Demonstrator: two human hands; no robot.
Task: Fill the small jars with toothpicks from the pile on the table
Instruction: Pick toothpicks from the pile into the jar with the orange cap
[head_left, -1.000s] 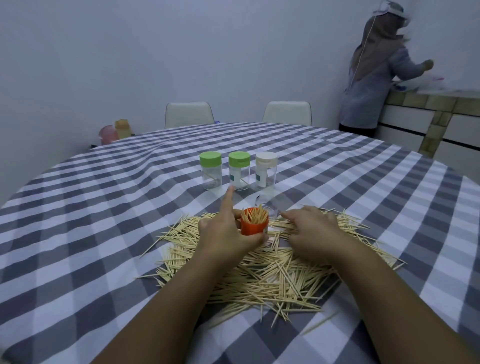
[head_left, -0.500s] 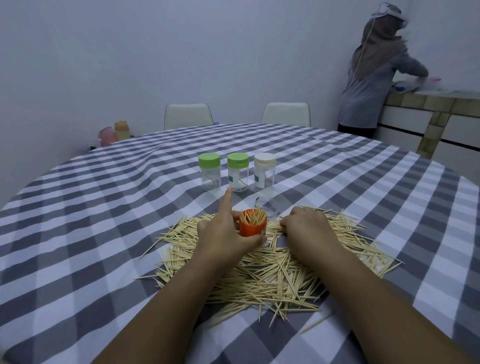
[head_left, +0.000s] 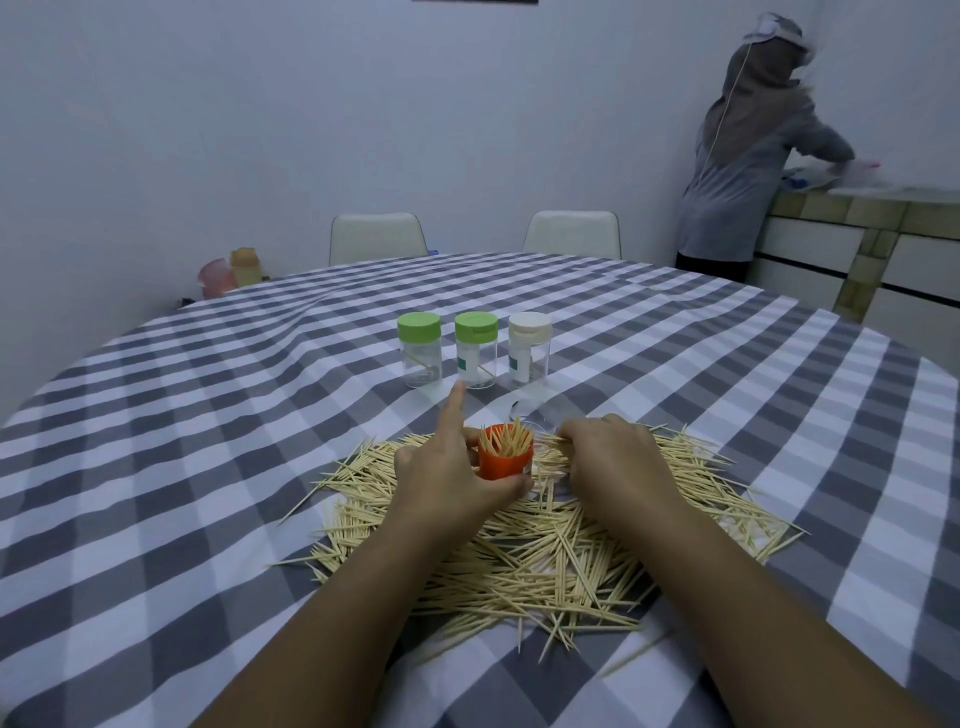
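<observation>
On the toothpick pile (head_left: 545, 530), the left hand (head_left: 447, 467) grips 1 orange jar (head_left: 505, 457), index finger raised; the right hand (head_left: 613, 457) curls fingers onto the toothpicks.

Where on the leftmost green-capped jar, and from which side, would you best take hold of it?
Grip the clear wall of the leftmost green-capped jar just under the cap, coming from its open left side. It stands upright, and the second green-capped jar crowds its right.
</observation>
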